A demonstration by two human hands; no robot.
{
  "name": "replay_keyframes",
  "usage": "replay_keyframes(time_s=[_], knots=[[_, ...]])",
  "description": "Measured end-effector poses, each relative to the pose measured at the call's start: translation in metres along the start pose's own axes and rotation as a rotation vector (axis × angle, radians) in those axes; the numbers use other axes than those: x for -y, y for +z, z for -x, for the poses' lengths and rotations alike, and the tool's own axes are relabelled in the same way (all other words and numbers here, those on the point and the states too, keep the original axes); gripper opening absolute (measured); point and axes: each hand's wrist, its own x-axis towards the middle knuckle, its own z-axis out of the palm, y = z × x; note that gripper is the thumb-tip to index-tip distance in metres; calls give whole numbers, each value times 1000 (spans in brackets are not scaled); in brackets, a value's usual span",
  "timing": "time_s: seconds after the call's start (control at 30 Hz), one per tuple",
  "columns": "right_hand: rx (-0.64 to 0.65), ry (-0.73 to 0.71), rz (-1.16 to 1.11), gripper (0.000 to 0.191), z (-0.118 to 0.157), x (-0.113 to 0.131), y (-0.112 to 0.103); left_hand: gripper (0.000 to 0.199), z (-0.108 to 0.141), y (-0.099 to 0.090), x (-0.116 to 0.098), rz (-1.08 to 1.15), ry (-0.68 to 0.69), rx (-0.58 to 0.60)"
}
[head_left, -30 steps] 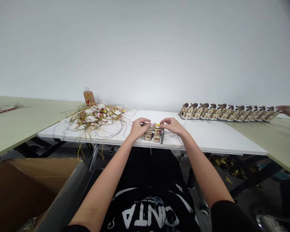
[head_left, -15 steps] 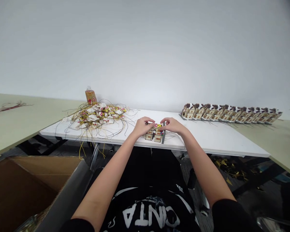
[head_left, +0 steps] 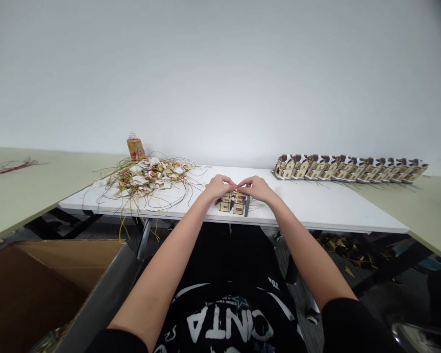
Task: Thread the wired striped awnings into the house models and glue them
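A small cream model house (head_left: 232, 204) with brown trim and a grey base stands near the front edge of the white table (head_left: 308, 201). My left hand (head_left: 220, 187) is at its upper left, with thumb and fingers closed on the top. From the other side, my right hand (head_left: 256, 188) pinches the top of the house, its fingertips meeting those of the left. Under the fingertips a small red, white and yellow piece shows in part; the fingers hide most of it. Thin dark wires trail over the table to the right of the house.
Several similar houses (head_left: 338, 169) stand in a row at the back right. On the left lies a tangled pile of wired red-and-white pieces (head_left: 147, 176), with a bottle (head_left: 135, 147) behind it. An open cardboard box (head_left: 69, 252) sits low at the left.
My hands have come together over the top of the house, and the fingertips now meet. The striped piece, plainer to see before, is now mostly covered. The view has shifted slightly.
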Motion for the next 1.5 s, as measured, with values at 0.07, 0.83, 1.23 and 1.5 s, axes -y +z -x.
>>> replay_keyframes(time_s=[0.07,0.83,1.23,1.5], knots=[[-2,-5,14,23,0,1,-1,26,-2,-1,-1,7,-45,62],[-63,-50,-11,28,13,6,-7,31,-1,-62,-16,306,-180,57],[-224,-109,-284,37,52,-24,-6,48,54,-101,8,688,-342,-30],[-259,-161,-381,32,66,-17,-5,60,90,-78,-3,1011,-129,231]])
